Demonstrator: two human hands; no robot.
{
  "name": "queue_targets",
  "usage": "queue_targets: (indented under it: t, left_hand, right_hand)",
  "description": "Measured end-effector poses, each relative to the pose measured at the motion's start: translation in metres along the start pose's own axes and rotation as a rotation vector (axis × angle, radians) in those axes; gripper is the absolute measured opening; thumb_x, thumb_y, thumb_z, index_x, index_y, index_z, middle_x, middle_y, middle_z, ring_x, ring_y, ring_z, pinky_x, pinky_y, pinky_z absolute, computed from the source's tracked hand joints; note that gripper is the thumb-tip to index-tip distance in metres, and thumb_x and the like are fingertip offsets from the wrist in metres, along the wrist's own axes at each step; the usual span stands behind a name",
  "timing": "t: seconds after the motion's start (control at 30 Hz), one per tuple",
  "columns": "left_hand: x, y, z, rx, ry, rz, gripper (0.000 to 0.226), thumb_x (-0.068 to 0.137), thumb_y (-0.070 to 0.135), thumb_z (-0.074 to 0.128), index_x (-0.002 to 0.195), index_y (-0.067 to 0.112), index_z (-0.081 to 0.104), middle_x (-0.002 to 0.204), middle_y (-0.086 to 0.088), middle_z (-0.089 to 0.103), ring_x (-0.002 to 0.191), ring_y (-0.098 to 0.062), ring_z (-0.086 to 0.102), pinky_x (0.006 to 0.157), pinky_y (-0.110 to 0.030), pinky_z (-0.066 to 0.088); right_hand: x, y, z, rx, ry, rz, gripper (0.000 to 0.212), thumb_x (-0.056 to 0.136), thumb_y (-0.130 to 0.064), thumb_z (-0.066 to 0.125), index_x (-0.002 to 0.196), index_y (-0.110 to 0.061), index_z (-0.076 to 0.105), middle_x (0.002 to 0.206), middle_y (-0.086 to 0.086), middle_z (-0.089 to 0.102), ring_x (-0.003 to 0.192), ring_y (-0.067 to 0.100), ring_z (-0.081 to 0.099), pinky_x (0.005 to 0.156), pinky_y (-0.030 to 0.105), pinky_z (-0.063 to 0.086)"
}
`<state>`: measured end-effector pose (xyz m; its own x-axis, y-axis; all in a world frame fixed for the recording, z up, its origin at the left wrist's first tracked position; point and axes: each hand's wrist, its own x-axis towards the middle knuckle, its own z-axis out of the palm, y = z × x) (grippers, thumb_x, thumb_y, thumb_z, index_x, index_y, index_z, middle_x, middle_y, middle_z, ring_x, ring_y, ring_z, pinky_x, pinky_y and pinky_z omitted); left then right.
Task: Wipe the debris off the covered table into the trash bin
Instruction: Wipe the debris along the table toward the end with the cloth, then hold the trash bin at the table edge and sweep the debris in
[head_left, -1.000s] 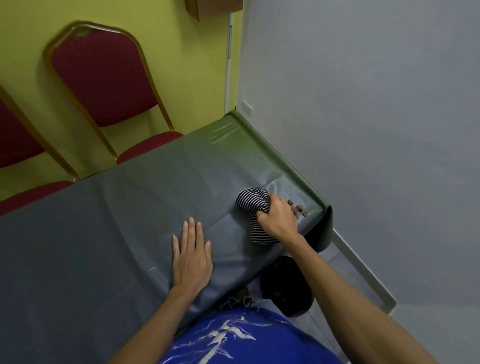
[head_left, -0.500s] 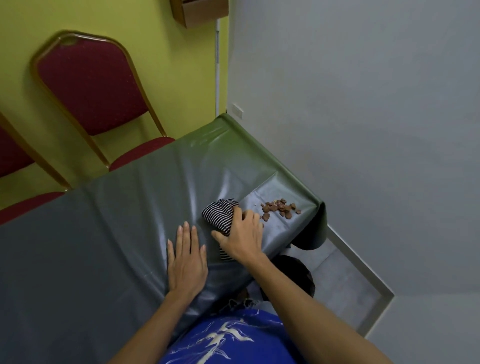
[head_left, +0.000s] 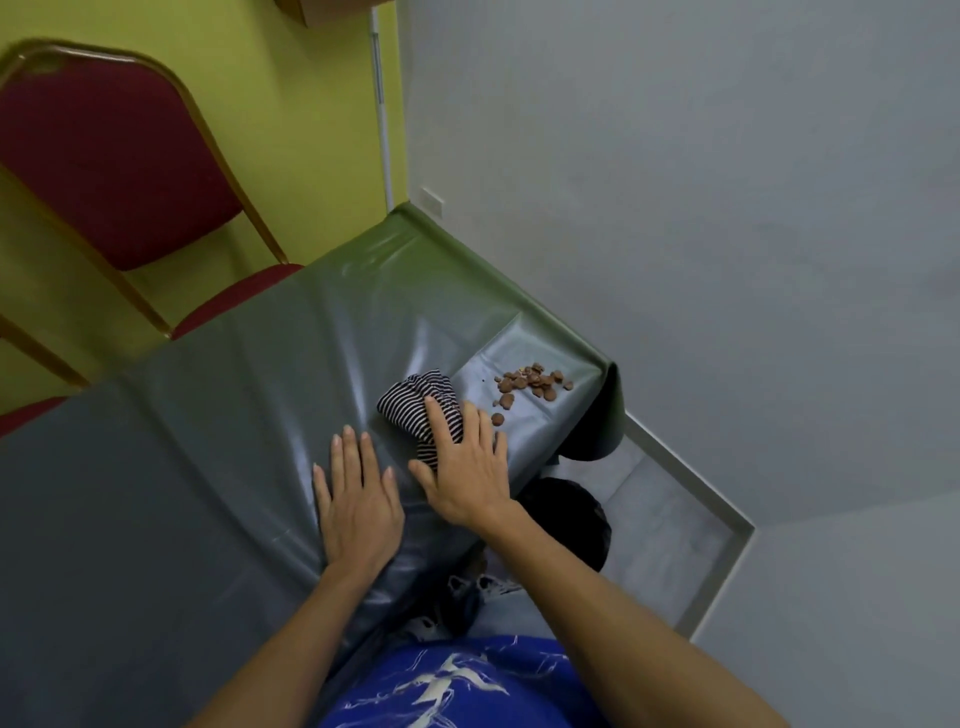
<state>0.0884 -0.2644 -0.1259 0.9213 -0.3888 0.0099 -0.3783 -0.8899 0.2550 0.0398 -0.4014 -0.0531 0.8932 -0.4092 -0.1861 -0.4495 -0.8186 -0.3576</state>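
Step in hand: a wiping stroke, as I judge it, with the cloth set down short of the debris and none of the visible debris in the bin yet.
Right hand (head_left: 467, 478): centre of the frame, lying flat on the striped cloth (head_left: 415, 405); its fingers (head_left: 441, 423) are stretched out and spread over the fabric, pressing it down rather than curled around it.
Left hand (head_left: 358, 499): just left of the right hand, palm down on the cover, fingers straight and close together, gripping nothing; it looks to be holding the cover taut.
Cloth: bunched, dark with thin pale stripes, resting on the desk (head_left: 182, 467) just up and left of the right knuckles.
Debris (head_left: 530, 384): a loose cluster of small brown pieces right of centre, near the desk's right corner; a few strays lie nearer the right hand's fingers, the closest just beside them. The main cluster sits apart from the cloth.
Cover: glossy grey-green sheet, creased, draping over the corner at the right.
Trash bin (head_left: 571, 519): dark and round, on the floor below the near right edge of the desk, partly hidden by the right forearm and the desk edge.
Next move calls for: pushing the cloth up and right to get behind the pieces, then dragging them toward the near edge above the bin, keeping the cloth flat so no piece slips under it.
Risk: a stroke aimed at the far corner would likely drop pieces on the floor beside the bin.
Background: red-cushioned chairs (head_left: 119, 156) at the upper left, against a yellow-green wall.
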Motion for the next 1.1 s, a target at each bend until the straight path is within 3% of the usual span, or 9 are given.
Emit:
queue_targets:
  t: [0.17,0.33,0.43,0.53,0.63,0.77,0.9,1.1]
  left_hand:
    - [0.001,-0.003,-0.007,-0.071,-0.061,-0.007,0.068,0.095,0.039,0.022,0.153,0.003,0.029,0.163,-0.014,0.018,0.153,-0.028,0.010,0.120,-0.056,0.006]
    - [-0.027,0.030,-0.027,-0.274,0.081,0.096,0.056,0.095,0.027,0.033,0.142,0.001,0.049,0.155,-0.012,0.039,0.149,-0.023,0.024,0.122,-0.042,-0.004]
    - [-0.046,0.069,-0.040,-0.447,0.089,0.222,0.047,0.096,0.024,0.037,0.136,0.006,0.057,0.142,-0.006,0.055,0.139,-0.019,0.040,0.121,-0.045,0.023]
    - [-0.062,0.105,-0.045,-0.565,0.047,0.351,0.039,0.096,0.021,0.043,0.129,0.012,0.062,0.128,0.001,0.063,0.124,-0.012,0.049,0.106,-0.032,0.042]
    - [-0.076,0.133,-0.036,-0.585,-0.065,0.375,0.038,0.097,0.023,0.043,0.131,0.016,0.060,0.126,0.005,0.061,0.121,-0.003,0.046,0.102,-0.018,0.037]
    - [-0.092,0.167,-0.011,-0.564,-0.252,0.302,0.037,0.100,0.017,0.048,0.136,0.018,0.056,0.131,0.004,0.060,0.120,0.002,0.041,0.100,-0.015,0.033]
    - [-0.108,0.199,0.027,-0.497,-0.428,0.294,0.038,0.102,0.017,0.044,0.139,0.018,0.054,0.136,0.001,0.059,0.123,-0.011,0.048,0.101,-0.019,0.034]
    - [-0.135,0.224,0.093,-0.407,-0.660,0.194,0.041,0.102,0.022,0.042,0.143,0.019,0.049,0.139,-0.005,0.056,0.128,-0.022,0.050,0.105,-0.027,0.036]
  right_hand:
    - [-0.042,-0.001,-0.012,0.179,0.114,0.046,0.064,0.094,-0.049,0.048,0.150,-0.032,0.021,0.163,0.014,0.002,0.150,0.032,0.000,0.119,0.052,0.012]
    - [-0.075,0.016,-0.010,0.296,0.141,0.122,0.054,0.096,-0.040,0.048,0.146,-0.027,0.030,0.162,0.011,0.006,0.148,0.029,0.009,0.118,0.048,0.023]
    - [-0.082,0.038,-0.013,0.352,0.190,0.170,0.054,0.097,-0.036,0.047,0.148,-0.028,0.030,0.159,0.009,0.019,0.142,0.027,0.022,0.114,0.044,0.032]
    - [-0.090,0.066,-0.015,0.436,0.250,0.259,0.053,0.097,-0.033,0.047,0.148,-0.026,0.032,0.153,0.005,0.030,0.136,0.021,0.031,0.111,0.040,0.037]
    - [-0.106,0.099,-0.016,0.501,0.281,0.338,0.051,0.099,-0.031,0.047,0.148,-0.026,0.034,0.149,0.003,0.036,0.131,0.017,0.035,0.110,0.037,0.037]
    - [-0.135,0.149,-0.014,0.534,0.275,0.403,0.046,0.100,-0.030,0.044,0.145,-0.033,0.039,0.145,0.002,0.040,0.127,0.017,0.038,0.108,0.036,0.037]
    - [-0.160,0.199,0.013,0.545,0.254,0.527,0.044,0.101,-0.029,0.043,0.144,-0.036,0.042,0.140,0.005,0.044,0.126,0.020,0.040,0.103,0.031,0.037]
    - [-0.179,0.258,0.061,0.575,0.116,0.689,0.045,0.102,-0.027,0.043,0.146,-0.035,0.040,0.136,0.012,0.045,0.127,0.026,0.039,0.104,0.034,0.036]
